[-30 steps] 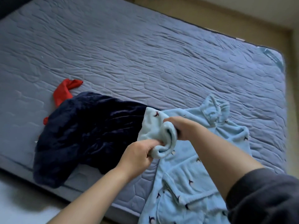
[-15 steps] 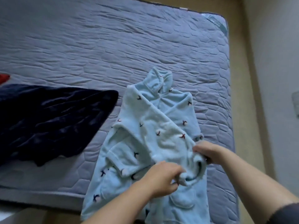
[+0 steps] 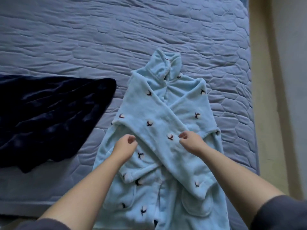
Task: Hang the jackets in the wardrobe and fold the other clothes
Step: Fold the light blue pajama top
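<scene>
A light blue fleece top (image 3: pixel 159 113) with small dark motifs lies flat on the bed, collar away from me, both sleeves folded across its front in an X. My left hand (image 3: pixel 125 146) hovers over the lower left part of the crossed sleeves, fingers loosely curled, holding nothing. Just above the sleeve that runs down to the right, my right hand (image 3: pixel 191 141) is also loosely curled and holds nothing. A dark navy plush garment (image 3: pixel 49 117) lies spread out to the left, apart from the blue top.
The quilted grey-blue mattress (image 3: pixel 116 39) stretches bare beyond the two garments. Its near edge (image 3: pixel 41 206) runs along the bottom left. A beige floor strip (image 3: pixel 262 97) and a pale wall border the bed on the right.
Both hands let go of the sleeve cuff they gripped; that sleeve now lies laid diagonally across the top. My view shifted right, so the red cloth is out of sight.
</scene>
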A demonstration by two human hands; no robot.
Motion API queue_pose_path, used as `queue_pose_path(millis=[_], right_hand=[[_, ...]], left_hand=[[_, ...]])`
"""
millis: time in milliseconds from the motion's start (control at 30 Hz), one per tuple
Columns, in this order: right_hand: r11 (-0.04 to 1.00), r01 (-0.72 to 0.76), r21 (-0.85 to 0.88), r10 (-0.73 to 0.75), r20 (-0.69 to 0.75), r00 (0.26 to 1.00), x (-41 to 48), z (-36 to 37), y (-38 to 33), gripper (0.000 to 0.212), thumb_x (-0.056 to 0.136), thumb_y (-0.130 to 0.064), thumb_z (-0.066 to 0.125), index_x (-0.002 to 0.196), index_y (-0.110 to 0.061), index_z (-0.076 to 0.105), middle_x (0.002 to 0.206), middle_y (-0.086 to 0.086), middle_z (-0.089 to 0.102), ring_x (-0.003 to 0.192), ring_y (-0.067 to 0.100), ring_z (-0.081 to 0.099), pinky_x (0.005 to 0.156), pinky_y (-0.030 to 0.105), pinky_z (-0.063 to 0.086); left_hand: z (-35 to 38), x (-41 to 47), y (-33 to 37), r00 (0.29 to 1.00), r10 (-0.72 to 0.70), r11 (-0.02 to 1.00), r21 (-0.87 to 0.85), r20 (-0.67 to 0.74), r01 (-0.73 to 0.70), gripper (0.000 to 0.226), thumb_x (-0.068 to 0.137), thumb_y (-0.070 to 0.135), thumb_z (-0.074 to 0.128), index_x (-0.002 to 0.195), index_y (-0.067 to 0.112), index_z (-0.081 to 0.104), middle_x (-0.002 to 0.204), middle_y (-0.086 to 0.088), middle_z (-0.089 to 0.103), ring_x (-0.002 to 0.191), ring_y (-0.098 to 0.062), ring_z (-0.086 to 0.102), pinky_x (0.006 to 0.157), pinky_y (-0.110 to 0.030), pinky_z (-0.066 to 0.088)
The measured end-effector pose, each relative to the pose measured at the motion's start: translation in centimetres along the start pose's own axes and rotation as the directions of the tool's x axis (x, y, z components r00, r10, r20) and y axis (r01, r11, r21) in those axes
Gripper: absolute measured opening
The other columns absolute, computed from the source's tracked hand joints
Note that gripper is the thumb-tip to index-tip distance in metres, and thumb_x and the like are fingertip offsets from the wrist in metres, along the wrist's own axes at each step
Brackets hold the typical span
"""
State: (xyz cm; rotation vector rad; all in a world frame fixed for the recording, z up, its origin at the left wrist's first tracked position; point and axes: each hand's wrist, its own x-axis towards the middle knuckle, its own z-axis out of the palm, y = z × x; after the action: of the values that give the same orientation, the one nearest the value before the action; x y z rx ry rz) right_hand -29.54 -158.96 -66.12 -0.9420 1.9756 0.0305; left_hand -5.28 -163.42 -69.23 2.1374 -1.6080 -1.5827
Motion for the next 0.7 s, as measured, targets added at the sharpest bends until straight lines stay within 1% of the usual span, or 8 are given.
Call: queue_pose_path(millis=[67, 167, 300, 400, 500, 567, 633, 700], right_hand=[[0.996, 0.080, 0.037, -0.075, -0.108, 0.991, 2.3, 0.8, -2.4, 0.041, 0.088, -0.015, 0.050, 0.128, -0.013, 0.055, 0.131, 0.006, 0.057, 0.117, 0.022, 0.054, 0.090, 0.026, 0.040], [0.976, 0.205, 0.069, -0.184, -0.229, 0.956, 6.1, 1.7, -6.1, 0.048, 0.087, -0.017, 0.054, 0.135, -0.014, 0.048, 0.138, 0.006, 0.050, 0.125, 0.021, 0.048, 0.094, 0.026, 0.035], [0.952, 0.274, 0.138, -0.221, -0.312, 0.924, 11.2, 2.0, -11.0, 0.054, 0.087, -0.019, 0.057, 0.139, -0.013, 0.042, 0.140, 0.007, 0.048, 0.127, 0.022, 0.046, 0.103, 0.030, 0.036], [0.914, 0.317, 0.253, -0.231, -0.320, 0.919, 14.4, 2.1, -15.4, 0.052, 0.089, -0.021, 0.058, 0.137, -0.011, 0.043, 0.135, 0.007, 0.053, 0.118, 0.021, 0.054, 0.103, 0.037, 0.042], [0.913, 0.290, 0.288, -0.215, -0.266, 0.940, 16.7, 2.6, -19.0, 0.030, 0.089, -0.030, 0.061, 0.113, -0.012, 0.059, 0.106, 0.006, 0.065, 0.084, 0.019, 0.063, 0.073, 0.030, 0.053], [0.923, 0.263, 0.281, -0.209, -0.209, 0.955, 17.5, 3.0, -20.8, 0.016, 0.088, -0.031, 0.063, 0.088, -0.015, 0.060, 0.076, 0.003, 0.060, 0.057, 0.014, 0.054, 0.044, 0.021, 0.043], [0.885, 0.320, 0.338, -0.242, -0.254, 0.937, 18.2, 3.3, -22.7, 0.004, 0.086, -0.018, 0.061, 0.084, -0.020, 0.058, 0.071, 0.001, 0.054, 0.055, 0.012, 0.050, 0.037, 0.015, 0.036], [0.837, 0.392, 0.383, -0.255, -0.360, 0.897, 19.2, 3.2, -24.3, 0.012, 0.083, -0.010, 0.054, 0.084, -0.022, 0.055, 0.079, 0.003, 0.053, 0.065, 0.017, 0.050, 0.039, 0.016, 0.037]], left_hand=[[-0.6, 2.6, 0.5, 0.986, -0.154, 0.866, -0.473, 0.056, 0.162, 0.031, 0.092, 0.015, 0.056, 0.122, 0.011, 0.055, 0.116, -0.008, 0.063, 0.106, -0.020, 0.058, 0.090, -0.038, 0.049], [-0.8, 6.3, 0.5, 0.953, -0.173, 0.432, -0.850, 0.249, 0.300, 0.025, 0.095, 0.020, 0.053, 0.119, 0.012, 0.056, 0.109, -0.004, 0.066, 0.096, -0.016, 0.062, 0.075, -0.033, 0.049], [-0.1, 9.2, -0.7, 0.953, -0.119, 0.239, -0.923, 0.280, 0.301, 0.012, 0.090, 0.018, 0.061, 0.100, 0.012, 0.064, 0.084, -0.005, 0.074, 0.072, -0.016, 0.072, 0.057, -0.028, 0.056], [0.1, 10.1, -1.9, 0.968, -0.064, 0.128, -0.960, 0.244, 0.250, 0.011, 0.088, 0.008, 0.061, 0.097, 0.010, 0.067, 0.086, -0.008, 0.075, 0.074, -0.018, 0.072, 0.061, -0.030, 0.059], [-0.3, 10.4, -3.3, 0.984, -0.044, 0.032, -0.984, 0.173, 0.175, 0.014, 0.090, 0.002, 0.057, 0.095, 0.008, 0.067, 0.090, -0.011, 0.074, 0.081, -0.023, 0.071, 0.076, -0.038, 0.058], [-0.8, 10.5, -3.9, 0.990, -0.036, -0.010, -0.991, 0.137, 0.136, 0.016, 0.092, 0.001, 0.053, 0.095, 0.009, 0.067, 0.090, -0.009, 0.074, 0.081, -0.020, 0.071, 0.079, -0.038, 0.056], [-1.2, 10.8, -4.5, 0.994, -0.021, -0.054, -0.993, 0.105, 0.104, 0.019, 0.094, 0.002, 0.050, 0.096, 0.010, 0.067, 0.090, -0.008, 0.074, 0.082, -0.018, 0.071, 0.076, -0.034, 0.058], [-1.7, 11.3, -5.0, 0.996, -0.008, -0.079, -0.993, 0.090, 0.089, 0.020, 0.096, 0.006, 0.048, 0.097, 0.011, 0.068, 0.095, -0.008, 0.074, 0.085, -0.018, 0.071, 0.072, -0.031, 0.059]])
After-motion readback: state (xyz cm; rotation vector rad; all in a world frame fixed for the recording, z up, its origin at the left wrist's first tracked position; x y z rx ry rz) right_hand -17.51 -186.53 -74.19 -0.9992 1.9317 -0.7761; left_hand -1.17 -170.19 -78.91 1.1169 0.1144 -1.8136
